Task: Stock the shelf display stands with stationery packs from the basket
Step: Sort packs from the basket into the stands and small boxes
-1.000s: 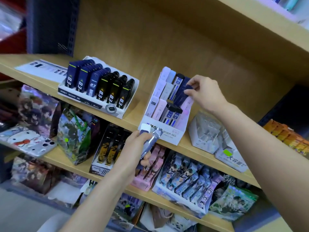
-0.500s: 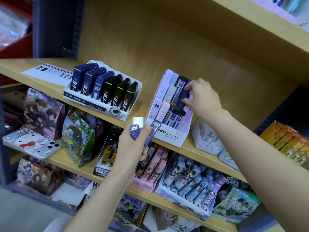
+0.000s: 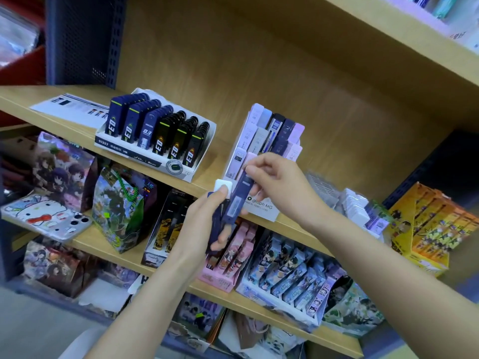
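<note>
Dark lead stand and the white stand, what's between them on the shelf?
Nothing; in the head view only bare shelf separates the dark stand and the white stand.

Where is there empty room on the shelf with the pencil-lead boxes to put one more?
Bare wood on this shelf shows between the dark tray and the white stand, and at the left end beside the paper sheet. The lower shelf is packed tight.

Bright, even light from above washes the upper right corner pale; the lower tiers sit dimmer. Wide-angle distortion tilts the wooden shelf [image 3: 18,98] boards at the edges. The left hand [image 3: 204,221], right hand [image 3: 282,182] and navy lead pack [image 3: 238,202] are slightly motion-blurred.
</note>
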The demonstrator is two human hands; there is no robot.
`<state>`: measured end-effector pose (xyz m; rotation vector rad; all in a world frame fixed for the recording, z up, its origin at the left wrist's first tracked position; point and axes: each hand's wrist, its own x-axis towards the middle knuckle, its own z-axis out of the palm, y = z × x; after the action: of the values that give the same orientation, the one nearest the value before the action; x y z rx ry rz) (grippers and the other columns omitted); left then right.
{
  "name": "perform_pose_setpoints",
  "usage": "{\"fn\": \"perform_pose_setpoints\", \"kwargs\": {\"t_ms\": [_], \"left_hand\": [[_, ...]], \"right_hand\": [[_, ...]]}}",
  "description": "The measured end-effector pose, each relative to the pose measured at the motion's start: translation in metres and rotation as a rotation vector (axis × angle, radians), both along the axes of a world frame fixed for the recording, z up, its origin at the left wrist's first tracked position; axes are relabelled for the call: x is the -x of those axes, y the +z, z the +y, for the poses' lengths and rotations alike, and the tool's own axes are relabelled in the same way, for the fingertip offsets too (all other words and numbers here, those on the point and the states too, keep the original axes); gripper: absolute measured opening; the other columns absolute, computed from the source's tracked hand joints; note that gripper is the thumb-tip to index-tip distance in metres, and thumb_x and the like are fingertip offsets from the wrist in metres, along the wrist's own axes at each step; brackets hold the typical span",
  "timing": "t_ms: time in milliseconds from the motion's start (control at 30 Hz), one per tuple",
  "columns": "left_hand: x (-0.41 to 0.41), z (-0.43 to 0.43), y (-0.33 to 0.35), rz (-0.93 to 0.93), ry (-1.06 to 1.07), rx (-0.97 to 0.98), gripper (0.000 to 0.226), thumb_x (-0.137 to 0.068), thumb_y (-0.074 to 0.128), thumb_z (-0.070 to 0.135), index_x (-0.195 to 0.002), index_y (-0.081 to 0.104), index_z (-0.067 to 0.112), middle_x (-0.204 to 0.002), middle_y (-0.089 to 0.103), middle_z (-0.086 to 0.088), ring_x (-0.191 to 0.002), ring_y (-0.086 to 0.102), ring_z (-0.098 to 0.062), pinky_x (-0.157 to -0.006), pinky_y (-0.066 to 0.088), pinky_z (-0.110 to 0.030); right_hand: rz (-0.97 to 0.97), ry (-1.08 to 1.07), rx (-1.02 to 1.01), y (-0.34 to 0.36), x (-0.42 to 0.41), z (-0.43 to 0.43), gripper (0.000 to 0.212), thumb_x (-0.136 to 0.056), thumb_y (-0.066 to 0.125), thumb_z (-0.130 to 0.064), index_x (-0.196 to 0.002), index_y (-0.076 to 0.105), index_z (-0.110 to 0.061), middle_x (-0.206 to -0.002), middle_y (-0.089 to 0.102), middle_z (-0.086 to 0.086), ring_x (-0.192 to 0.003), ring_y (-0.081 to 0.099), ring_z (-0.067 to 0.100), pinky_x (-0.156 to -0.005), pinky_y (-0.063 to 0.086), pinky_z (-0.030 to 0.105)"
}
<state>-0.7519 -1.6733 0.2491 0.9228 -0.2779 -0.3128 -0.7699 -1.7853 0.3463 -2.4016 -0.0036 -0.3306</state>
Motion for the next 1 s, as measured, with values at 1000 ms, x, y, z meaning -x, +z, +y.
{"fn": "perform_pose_setpoints", "kwargs": {"t_ms": [1000], "left_hand": [[-0.021,-0.006,-0.017,0.081,0.052,-0.126,0.011,-0.097,0.04,0.008,-0.086,0.043,0.008,-0.066,0.056,-0.008,-0.032,0.035,-0.013,-0.034,0.022,-0.019]], "right_hand": [[-0.529,-0.232,0.407,0.047,-0.039,-0.066,0.014,-0.09,0.058,-0.006,-0.101,0.066,-0.012,-0.095,0.061,0.001,-0.085,0.055,0.009,-0.075,0.038,0.003]]}}
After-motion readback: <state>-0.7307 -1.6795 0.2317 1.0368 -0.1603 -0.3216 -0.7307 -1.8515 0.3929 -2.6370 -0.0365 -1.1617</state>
